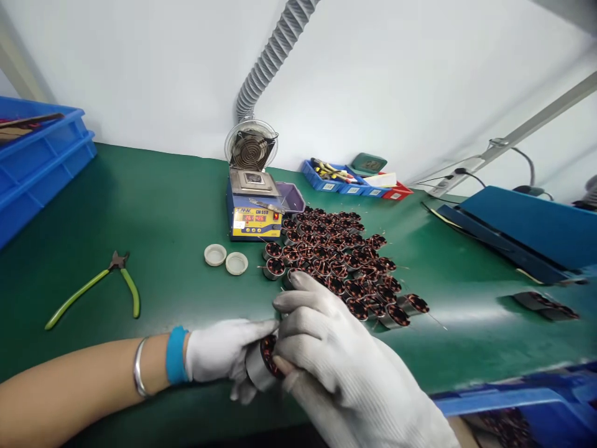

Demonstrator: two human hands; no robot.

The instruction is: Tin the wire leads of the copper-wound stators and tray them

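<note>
In a white glove, my left hand is closed around a motor stator, a grey metal cylinder with copper windings inside. It is tilted, so its wound end faces right. My right hand, also gloved, is closed at that end, its thumb touching the rim and its fingers bent over the windings. Whether a wire is pinched between those fingers is hidden. Just beyond my hands stand many similar stators in close rows, loose wire ends sticking out from several of them.
A solder pot with a lit display stands at the back under a grey duct. Two small white dishes and green-handled cutters lie left. Blue crates, tool bins, a blue machine and a front-right bin surround the bench.
</note>
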